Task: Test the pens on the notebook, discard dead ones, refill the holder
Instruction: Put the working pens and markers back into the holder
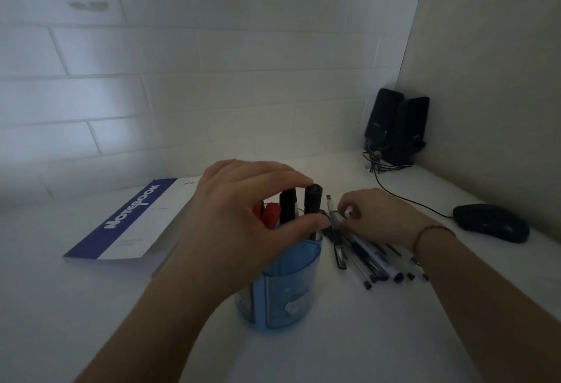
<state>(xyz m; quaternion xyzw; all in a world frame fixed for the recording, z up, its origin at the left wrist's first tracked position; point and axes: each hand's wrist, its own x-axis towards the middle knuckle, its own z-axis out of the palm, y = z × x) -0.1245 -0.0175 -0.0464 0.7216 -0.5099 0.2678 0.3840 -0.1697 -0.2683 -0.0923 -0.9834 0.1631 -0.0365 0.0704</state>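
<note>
Over the blue pen holder (pixel 280 288) the left hand (pixel 239 215) is curled, a black marker (pixel 312 200) being pinched between forefinger and thumb. Another black marker (pixel 287 205) and red markers (pixel 268 214) are held upright in the holder. Just to its right, a clear pen (pixel 334 218) is pinched by the right hand (pixel 376 218) above a loose pile of pens (pixel 373 261) lying on the white table (pixel 394 337). A closed blue and white notebook (pixel 127 224) is seen to the left of the holder. A black mouse (pixel 491 223) lies at the right, and two black speakers (pixel 394 126) stand in the corner against a white brick wall (pixel 212 63).
</note>
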